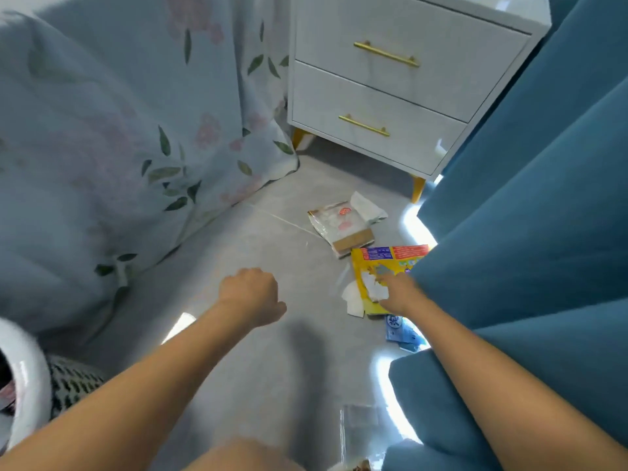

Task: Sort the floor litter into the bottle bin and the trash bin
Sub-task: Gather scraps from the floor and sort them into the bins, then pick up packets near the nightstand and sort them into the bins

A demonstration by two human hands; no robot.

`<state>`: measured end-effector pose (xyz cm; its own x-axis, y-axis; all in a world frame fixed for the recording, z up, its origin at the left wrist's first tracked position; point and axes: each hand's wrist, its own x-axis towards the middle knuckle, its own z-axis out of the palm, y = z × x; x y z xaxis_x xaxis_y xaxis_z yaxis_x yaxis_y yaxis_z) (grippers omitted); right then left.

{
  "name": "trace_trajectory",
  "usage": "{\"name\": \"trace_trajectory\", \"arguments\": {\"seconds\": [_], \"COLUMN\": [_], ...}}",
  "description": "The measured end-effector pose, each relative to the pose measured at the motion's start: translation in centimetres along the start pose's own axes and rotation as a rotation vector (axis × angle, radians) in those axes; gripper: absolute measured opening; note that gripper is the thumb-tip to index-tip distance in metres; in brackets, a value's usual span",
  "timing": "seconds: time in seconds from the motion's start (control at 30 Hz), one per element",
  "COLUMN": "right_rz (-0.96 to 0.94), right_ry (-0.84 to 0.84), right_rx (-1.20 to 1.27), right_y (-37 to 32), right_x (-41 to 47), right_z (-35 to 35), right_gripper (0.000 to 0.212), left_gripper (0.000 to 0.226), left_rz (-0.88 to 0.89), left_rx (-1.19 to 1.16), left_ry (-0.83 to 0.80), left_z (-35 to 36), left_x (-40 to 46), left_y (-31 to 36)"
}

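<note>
The right hand [397,294] reaches onto the yellow snack packet [380,266], fingers apparently pinching white tissue [373,288] there; the left hand [249,294] hovers fisted, empty. Clear wrapper [339,222], blue packet [404,334] and cellophane [356,423] still lie on the floor [272,368], so most sorting remains; a white bin [27,385] stands far left.

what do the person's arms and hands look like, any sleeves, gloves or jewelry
Both forearms are bare as far as the head view shows them, with no sleeve in view. The left hand and right hand wear no gloves. No watch, bracelet or ring shows on either wrist or hand, though the right hand's fingers are too blurred to rule out a ring.
</note>
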<state>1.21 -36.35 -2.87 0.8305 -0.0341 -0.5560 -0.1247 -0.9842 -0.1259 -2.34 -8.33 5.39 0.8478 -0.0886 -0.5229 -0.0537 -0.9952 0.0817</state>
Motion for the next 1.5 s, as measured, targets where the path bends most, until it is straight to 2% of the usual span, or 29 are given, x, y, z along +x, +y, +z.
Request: {"name": "trace_trajectory", "arguments": {"seconds": [0.17,0.23,0.4,0.57,0.7,0.8,0.9,1.0,1.1,1.27,1.4,1.5], "right_rz": [0.159,0.192,0.271,0.268,0.149,0.025,-0.058,-0.169,-0.292,-0.416,-0.526,-0.597], "right_ry": [0.083,0.123,0.156,0.193,0.223,0.183,0.138,0.164,0.183,0.272,0.416,0.455], "right_rx": [0.204,0.209,0.056,-0.001,-0.176,-0.249,-0.23,-0.194,-0.183,-0.218,-0.056,0.045], "right_y": [1.7,0.9,-0.4,-2.1,-4.2,-5.9,-8.4,-11.2,-14.0,-17.5,-18.8,-20.8], "right_x": [3.0,3.4,5.3,5.8,5.2,4.6,3.1,0.9,-1.8,-7.5,-12.4,-16.2], "right_z": [4.3,5.1,6.6,6.8,7.2,7.7,7.5,6.7,4.7,-1.8,-7.7,-12.0], "right_gripper": [0.091,0.094,0.09,0.066,0.036,0.024,0.023,0.023,0.022,0.025,0.014,0.012], "left_gripper": [0.038,0.039,0.04,0.038,0.034,0.032,0.032,0.036,0.053,0.078,0.086,0.098], "left_rz": [0.019,0.015,0.001,-0.036,-0.077,-0.094,-0.117,-0.123,-0.11,-0.114,-0.139,-0.131], "left_rx": [-0.016,-0.039,-0.12,-0.229,-0.359,-0.418,-0.438,-0.459,-0.502,-0.621,-0.741,-0.812], "left_ry": [-0.08,-0.076,-0.059,-0.072,-0.076,-0.059,-0.034,-0.005,0.034,0.113,0.169,0.265], "left_z": [3.3,4.4,6.6,8.1,8.4,8.2,7.3,5.9,4.1,0.8,-1.5,-3.3], "left_x": [0.7,0.8,0.9,0.6,0.3,0.0,-0.4,-1.0,-1.7,-4.1,-7.0,-10.0], "left_y": [-0.4,-1.0,-2.2,-3.1,-3.6,-4.5,-5.4,-6.2,-7.0,-8.4,-9.5,-10.9]}}
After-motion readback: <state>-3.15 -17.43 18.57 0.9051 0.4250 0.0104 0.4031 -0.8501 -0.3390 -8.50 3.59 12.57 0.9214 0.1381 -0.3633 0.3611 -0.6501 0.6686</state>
